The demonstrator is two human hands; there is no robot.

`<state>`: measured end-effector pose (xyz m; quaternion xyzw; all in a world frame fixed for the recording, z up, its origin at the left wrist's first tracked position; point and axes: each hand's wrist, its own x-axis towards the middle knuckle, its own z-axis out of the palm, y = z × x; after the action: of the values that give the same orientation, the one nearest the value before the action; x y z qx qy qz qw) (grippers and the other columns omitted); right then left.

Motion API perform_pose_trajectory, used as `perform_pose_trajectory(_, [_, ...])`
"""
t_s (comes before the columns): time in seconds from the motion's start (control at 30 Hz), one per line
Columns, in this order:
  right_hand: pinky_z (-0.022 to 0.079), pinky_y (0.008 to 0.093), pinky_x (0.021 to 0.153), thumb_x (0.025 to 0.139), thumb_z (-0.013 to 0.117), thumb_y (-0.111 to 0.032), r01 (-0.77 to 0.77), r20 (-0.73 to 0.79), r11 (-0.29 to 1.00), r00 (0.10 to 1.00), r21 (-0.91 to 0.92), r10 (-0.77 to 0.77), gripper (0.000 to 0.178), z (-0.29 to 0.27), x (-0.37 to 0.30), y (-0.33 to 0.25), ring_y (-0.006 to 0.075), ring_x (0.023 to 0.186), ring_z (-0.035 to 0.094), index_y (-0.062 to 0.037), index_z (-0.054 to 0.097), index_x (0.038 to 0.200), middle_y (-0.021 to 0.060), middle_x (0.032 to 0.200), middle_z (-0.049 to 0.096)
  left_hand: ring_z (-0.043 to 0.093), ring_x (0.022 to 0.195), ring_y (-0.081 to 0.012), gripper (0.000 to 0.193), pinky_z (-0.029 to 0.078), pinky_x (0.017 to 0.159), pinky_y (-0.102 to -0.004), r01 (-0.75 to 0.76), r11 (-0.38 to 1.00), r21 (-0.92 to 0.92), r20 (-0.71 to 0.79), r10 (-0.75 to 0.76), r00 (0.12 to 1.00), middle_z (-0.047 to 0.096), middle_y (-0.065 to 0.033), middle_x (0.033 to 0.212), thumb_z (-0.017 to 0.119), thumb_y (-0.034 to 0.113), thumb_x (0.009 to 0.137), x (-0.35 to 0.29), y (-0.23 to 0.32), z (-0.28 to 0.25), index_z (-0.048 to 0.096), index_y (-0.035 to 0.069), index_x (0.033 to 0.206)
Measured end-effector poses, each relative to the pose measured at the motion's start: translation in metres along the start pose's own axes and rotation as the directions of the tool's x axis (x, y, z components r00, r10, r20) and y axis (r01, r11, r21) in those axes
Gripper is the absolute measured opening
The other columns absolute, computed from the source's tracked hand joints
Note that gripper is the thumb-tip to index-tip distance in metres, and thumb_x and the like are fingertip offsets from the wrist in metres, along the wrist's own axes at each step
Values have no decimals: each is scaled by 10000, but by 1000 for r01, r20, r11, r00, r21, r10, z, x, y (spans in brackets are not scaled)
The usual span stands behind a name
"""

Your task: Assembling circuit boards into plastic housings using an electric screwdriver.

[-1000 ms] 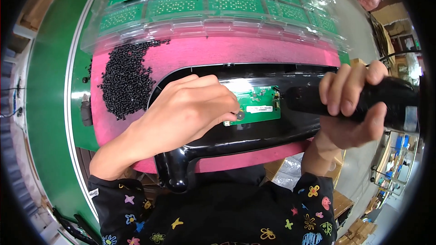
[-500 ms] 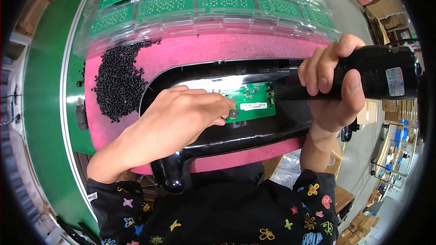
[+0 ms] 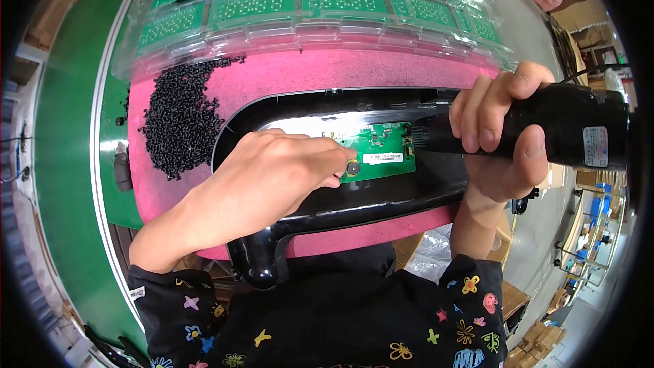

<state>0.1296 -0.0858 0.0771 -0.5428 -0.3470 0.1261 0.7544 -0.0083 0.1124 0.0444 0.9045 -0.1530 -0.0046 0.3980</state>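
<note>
My left hand (image 3: 276, 174) reaches across a glossy black plastic housing (image 3: 371, 206), thumb and fingertips closed at the left end of a green circuit board (image 3: 385, 167). Beside those fingertips sits a round black component (image 3: 352, 168) on the board, which lies inside the housing. My right hand (image 3: 501, 126) is wrapped around a thick black corded electric screwdriver (image 3: 569, 123), held above the housing's right part. Its narrow end points toward the board's connector edge; the tip cannot be made out.
A pink mat (image 3: 293, 68) lies under the housing. On its left is a heap of tiny black parts (image 3: 180, 123). Clear plastic trays (image 3: 272, 27) with several green boards stand along the far side. A shelf cart (image 3: 593, 232) stands on the floor at right.
The screwdriver's rear end has dropped slightly and its body has tilted, with my right hand shifting along. My left hand stays nearly still at the board.
</note>
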Motion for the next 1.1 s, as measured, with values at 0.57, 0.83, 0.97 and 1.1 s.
perform_pose_trajectory(0.57, [356,249,469,861,672,-336,-46,94,998,995,34,42,375,6,2,5,93,488,415,-74,462,1027,-25,614,447,695,769,-280,146,541,623,-371,13,997,71,24,-15,1000,734,-66,1017,719,103,808,-1,4,-1,600,21,788])
perform_pose_trajectory(0.83, [372,244,471,861,691,-246,-23,94,998,995,50,18,366,6,0,8,88,502,432,-36,473,1068,-1,631,475,673,763,-303,131,511,606,-389,-37,998,56,15,36,999,658,-100,832,671,56,819,1,3,-2,633,3,932])
perform_pose_trajectory(0.97, [387,237,466,855,702,-200,-2,64,988,998,154,-8,377,5,-2,7,98,506,455,-13,463,1077,22,637,491,682,708,-293,102,530,591,-374,-19,996,91,-1,19,1000,724,-72,937,719,100,813,-1,1,-1,651,33,848])
perform_pose_trajectory(1.1, [394,268,495,860,686,-259,4,61,997,998,74,-8,381,9,-6,-2,114,513,455,-26,457,1056,18,627,480,687,751,-284,129,528,623,-373,-47,997,64,-34,49,998,711,-57,870,728,138,810,2,-6,4,663,51,878])
